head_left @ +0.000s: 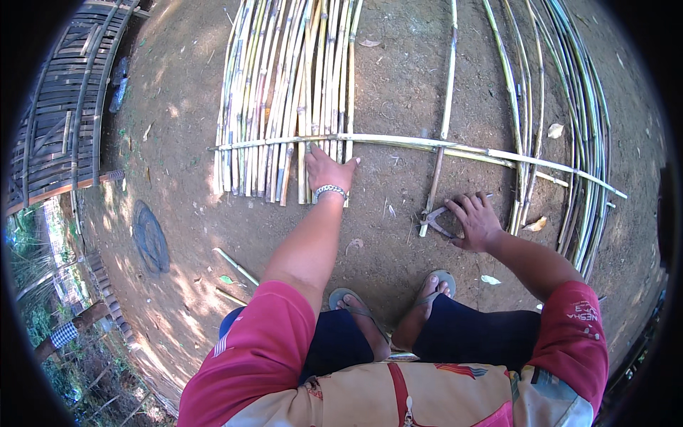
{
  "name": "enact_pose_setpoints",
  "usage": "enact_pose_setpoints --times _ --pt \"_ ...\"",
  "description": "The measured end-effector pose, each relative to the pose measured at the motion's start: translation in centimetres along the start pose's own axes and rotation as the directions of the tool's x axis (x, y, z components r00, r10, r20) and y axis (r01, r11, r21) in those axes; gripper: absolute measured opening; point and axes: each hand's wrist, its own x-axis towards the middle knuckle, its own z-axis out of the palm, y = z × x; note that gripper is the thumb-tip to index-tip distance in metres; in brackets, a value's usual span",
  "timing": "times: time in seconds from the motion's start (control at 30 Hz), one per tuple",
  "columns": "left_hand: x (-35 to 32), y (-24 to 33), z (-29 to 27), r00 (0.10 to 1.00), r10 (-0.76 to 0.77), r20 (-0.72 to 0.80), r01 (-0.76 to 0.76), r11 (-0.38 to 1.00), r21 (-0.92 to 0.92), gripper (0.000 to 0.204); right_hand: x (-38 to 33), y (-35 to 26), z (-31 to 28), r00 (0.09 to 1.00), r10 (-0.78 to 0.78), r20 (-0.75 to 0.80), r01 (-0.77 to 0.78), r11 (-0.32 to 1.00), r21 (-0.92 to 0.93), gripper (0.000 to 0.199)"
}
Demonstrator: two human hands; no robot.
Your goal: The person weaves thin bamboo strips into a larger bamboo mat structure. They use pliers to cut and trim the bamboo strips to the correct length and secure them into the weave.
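My left hand (329, 173), with a bracelet at its wrist, lies on the lower part of a row of pale canes (274, 85). Its thumb is spread away, and its fingertips reach a long thin cross pole (284, 140) that lies over the canes. To the right, my right hand (475, 222) is closed around the spread handles of a pincer-like metal tool (442, 229). The jaws of this tool meet the lower end of a single upright-lying cane (447, 107). That cane crosses the pole too. Part of the handles is hidden under my right fingers.
Several loose canes (523, 107) and a greenish bundle (587, 121) lie on the right. A slatted bamboo structure (71, 92) stands at the far left. A dark coil (150, 238) and short cane pieces (237, 266) rest on the dirt ground. My sandalled feet (434, 288) are close by.
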Motion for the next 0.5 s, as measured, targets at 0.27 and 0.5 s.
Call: enact_pose_setpoints --times 0.27,0.5 --pt "1.6 0.2 0.0 0.999 0.003 0.046 -0.005 0.999 0.045 0.117 0.0 -2.1 1.7 0.995 0.095 0.026 -0.097 0.991 0.087 0.087" --pt "1.8 -0.8 -1.0 0.994 0.02 0.105 -0.019 1.0 -0.006 0.115 -3.9 -0.5 -1.7 0.995 0.086 0.055 -0.102 0.806 0.583 0.077"
